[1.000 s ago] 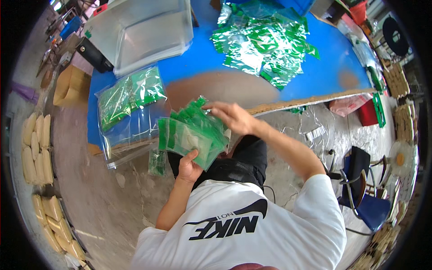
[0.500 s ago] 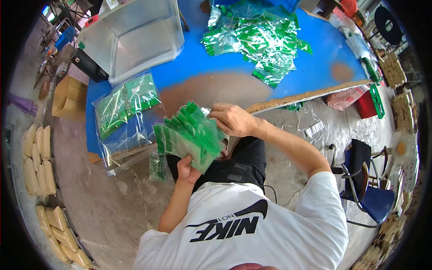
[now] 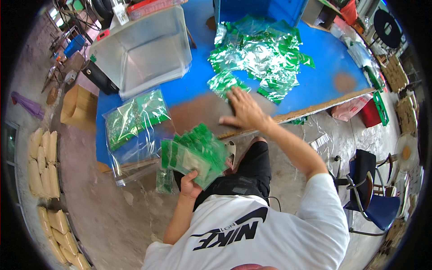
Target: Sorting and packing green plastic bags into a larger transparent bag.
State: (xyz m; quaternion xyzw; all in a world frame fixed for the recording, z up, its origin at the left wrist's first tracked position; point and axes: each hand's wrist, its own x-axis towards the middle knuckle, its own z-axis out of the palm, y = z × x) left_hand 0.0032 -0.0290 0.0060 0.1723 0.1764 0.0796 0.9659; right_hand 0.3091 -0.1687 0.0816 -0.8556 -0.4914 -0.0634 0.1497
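Observation:
A fanned stack of flat green-and-clear plastic packets (image 3: pixel 196 150) is in my left hand (image 3: pixel 190 185), its thumb pressed on top, just in front of the table edge. My right hand (image 3: pixel 246 110) is open above the table, thumb spread out to the side. Its fingertips reach a green-and-silver packet (image 3: pixel 225 83) at the near side of a big loose pile (image 3: pixel 265 51) of shiny packets. I cannot tell whether the fingers press on that packet. To the left, a large clear bag (image 3: pixel 135 148) with green packets inside lies over the table's edge.
The blue table (image 3: pixel 315 87) has a worn brown front edge. A translucent bin (image 3: pixel 153 54), a black cylinder (image 3: pixel 96 76) and a blue box (image 3: pixel 261 13) stand on it. A paper bag (image 3: pixel 78 108) is beside it. At right stands a dark blue chair (image 3: pixel 380 209).
My right hand has left the stack in my left hand and reached forward over the table. One packet now lies nearer, apart from the pile's front. The view has shifted slightly.

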